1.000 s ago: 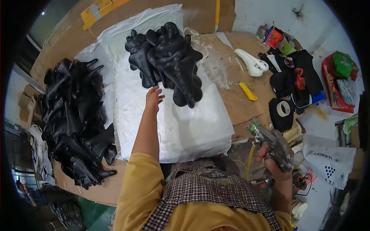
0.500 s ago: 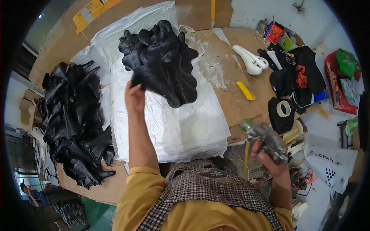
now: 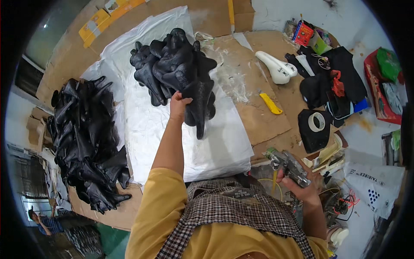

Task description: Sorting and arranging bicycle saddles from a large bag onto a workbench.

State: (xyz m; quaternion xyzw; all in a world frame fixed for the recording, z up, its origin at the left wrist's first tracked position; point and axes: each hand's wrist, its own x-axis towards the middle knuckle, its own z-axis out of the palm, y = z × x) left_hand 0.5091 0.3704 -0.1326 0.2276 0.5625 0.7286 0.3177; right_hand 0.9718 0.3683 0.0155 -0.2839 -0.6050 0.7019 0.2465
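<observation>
My left hand (image 3: 178, 106) grips a black bicycle saddle (image 3: 199, 100) at the near edge of a heap of black saddles (image 3: 172, 64) that lies on white sheeting (image 3: 207, 146). The held saddle points its narrow nose down toward me. My right hand (image 3: 297, 185) is low on the right, closed around a metal spray gun (image 3: 288, 165) with a yellow hose under it. A yellow sleeve covers my left upper arm.
A large pile of black saddles (image 3: 84, 138) lies to the left on cardboard. On the right are a white saddle (image 3: 276, 67), a yellow utility knife (image 3: 271, 103), a tape roll (image 3: 317, 122), black fabric pieces (image 3: 332, 77) and a white bag (image 3: 371, 190).
My left hand went from reaching open toward the heap to gripping one saddle and pulling it toward me. My right hand with the spray gun stayed low on the right.
</observation>
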